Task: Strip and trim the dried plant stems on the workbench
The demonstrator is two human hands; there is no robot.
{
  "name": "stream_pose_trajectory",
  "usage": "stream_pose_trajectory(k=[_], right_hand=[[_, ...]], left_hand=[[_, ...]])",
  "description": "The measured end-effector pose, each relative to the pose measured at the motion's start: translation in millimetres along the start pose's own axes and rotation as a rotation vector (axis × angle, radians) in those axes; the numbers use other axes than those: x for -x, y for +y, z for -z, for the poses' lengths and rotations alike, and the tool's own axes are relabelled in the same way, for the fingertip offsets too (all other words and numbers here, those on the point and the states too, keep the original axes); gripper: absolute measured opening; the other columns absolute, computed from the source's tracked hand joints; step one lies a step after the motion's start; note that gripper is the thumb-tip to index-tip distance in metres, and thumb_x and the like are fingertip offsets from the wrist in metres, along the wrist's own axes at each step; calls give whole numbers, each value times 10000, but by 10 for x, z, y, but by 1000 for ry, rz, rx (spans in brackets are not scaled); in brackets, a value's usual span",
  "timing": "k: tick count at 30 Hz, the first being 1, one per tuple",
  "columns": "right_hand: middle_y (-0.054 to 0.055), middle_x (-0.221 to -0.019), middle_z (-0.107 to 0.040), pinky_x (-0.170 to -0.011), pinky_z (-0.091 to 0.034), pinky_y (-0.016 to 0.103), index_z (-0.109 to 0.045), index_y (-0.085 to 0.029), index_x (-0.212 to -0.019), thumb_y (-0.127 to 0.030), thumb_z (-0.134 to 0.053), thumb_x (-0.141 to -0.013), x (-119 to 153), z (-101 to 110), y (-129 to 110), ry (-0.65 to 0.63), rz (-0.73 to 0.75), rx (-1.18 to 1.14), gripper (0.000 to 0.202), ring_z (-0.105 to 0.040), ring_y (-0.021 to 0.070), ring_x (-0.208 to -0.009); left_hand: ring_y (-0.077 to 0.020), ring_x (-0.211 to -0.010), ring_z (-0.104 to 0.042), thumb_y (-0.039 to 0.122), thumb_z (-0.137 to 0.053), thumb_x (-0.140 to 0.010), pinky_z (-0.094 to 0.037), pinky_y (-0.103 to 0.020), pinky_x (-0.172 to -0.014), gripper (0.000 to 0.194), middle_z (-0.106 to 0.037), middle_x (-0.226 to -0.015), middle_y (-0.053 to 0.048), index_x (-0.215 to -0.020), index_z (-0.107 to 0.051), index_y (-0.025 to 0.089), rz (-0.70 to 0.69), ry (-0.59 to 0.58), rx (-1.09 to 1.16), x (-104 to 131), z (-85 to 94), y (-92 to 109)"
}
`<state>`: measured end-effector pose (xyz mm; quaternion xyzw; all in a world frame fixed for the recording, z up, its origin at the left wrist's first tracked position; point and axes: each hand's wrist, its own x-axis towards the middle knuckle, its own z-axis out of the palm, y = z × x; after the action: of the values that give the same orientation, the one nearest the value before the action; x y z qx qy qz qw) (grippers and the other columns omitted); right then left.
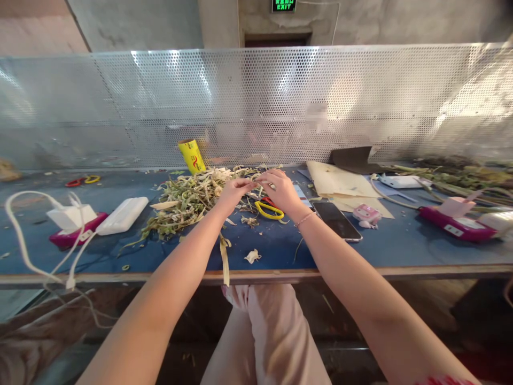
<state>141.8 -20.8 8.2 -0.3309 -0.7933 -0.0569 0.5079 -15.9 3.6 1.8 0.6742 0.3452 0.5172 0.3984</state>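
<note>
Screen: perforated metal screen (180, 107), standing along the far edge, full width of view.
Desk: blue-topped desk (401, 251), littered with plant bits; brown front edge.
Dried plants: heaped in a loose plant pile (188, 198), green to straw-coloured, left of centre and just beside the left hand.
Stems: second lot of plant stems (473, 174), far right, lying flat near the screen.
Paper: tan sheet (340, 179), right of centre; dark sheet (352, 159) curling behind it.
Left hand: left hand (236, 190), at the pile's right side; thumb and fingers drawn in narrow, tips meeting those of the other.
Right hand: right hand (280, 188), over the scissors; fingers bent and narrow. Cannot tell what, if anything, is pinched between the two; too small to make out.
Power blocks: magenta block (64, 240) at left with a white plug and cables; similar purple block (457, 227) at right.
Phone: black phone (336, 219), face up, right of the right wrist.
Power bank: white power bank (122, 215), cabled, beside the left block.
Tube: yellow tube (192, 156), tilted, behind the pile.
Scissors: red-and-yellow scissors (276, 216) below the right hand; another pair (86, 181) far left.
Trinket: pink case (366, 214), beside the phone.
Husk: pale strip (225, 262), reaching over the front edge.
Scrap: dry leaf piece (252, 256), right of the strip.
</note>
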Motion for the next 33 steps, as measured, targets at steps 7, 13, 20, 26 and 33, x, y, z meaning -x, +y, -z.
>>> stream_pose_trajectory(k=[7, 13, 20, 26, 33], right_hand=[[63, -865, -619, -727, -451, 301, -625, -201, -835, -166, -459, -776, 21, -19, -5, -17, -146, -135, 180, -558, 163, -819], [59, -835, -602, -724, -443, 294, -586, -180, -791, -145, -464, -730, 13, -31, 57, 90, -327, -191, 141, -558, 148, -759], [15, -743, -596, -689, -441, 277, -537, -185, -771, -148, -532, -672, 16, -92, 94, -16, -517, -373, 106, -548, 120, -682], [-5, -601, -597, -541, -431, 235, -554, -183, -689, -290, -534, -729, 33, -151, -8, -361, -593, -617, 116, -535, 97, -524], [-6, -557, -582, -583, -395, 249, -631, -189, -671, -240, -526, -744, 32, -87, -70, -215, -305, -203, 138, -489, 100, -515]], left_hand=[[-110, -674, -536, 378, -639, -634, -413, -247, -654, 221, -634, -707, -27, -676, -639, 161, 79, 66, 98, -27, -2, -18], [-88, -622, -547, 309, -650, -641, -445, -245, -643, 174, -620, -696, -26, -657, -594, 145, 173, 80, 376, 8, 4, 84], [-104, -706, -589, 319, -614, -702, -481, -281, -742, 178, -646, -802, -48, -666, -550, 157, 272, 23, 581, -3, 89, 109], [-125, -793, -606, 337, -662, -658, -479, -287, -746, 194, -646, -873, -20, -727, -540, 203, 198, -4, 617, 5, 93, 102], [-86, -688, -570, 212, -650, -614, -458, -267, -740, 121, -635, -774, -7, -620, -537, 169, 230, 46, 581, 6, 82, 127]])
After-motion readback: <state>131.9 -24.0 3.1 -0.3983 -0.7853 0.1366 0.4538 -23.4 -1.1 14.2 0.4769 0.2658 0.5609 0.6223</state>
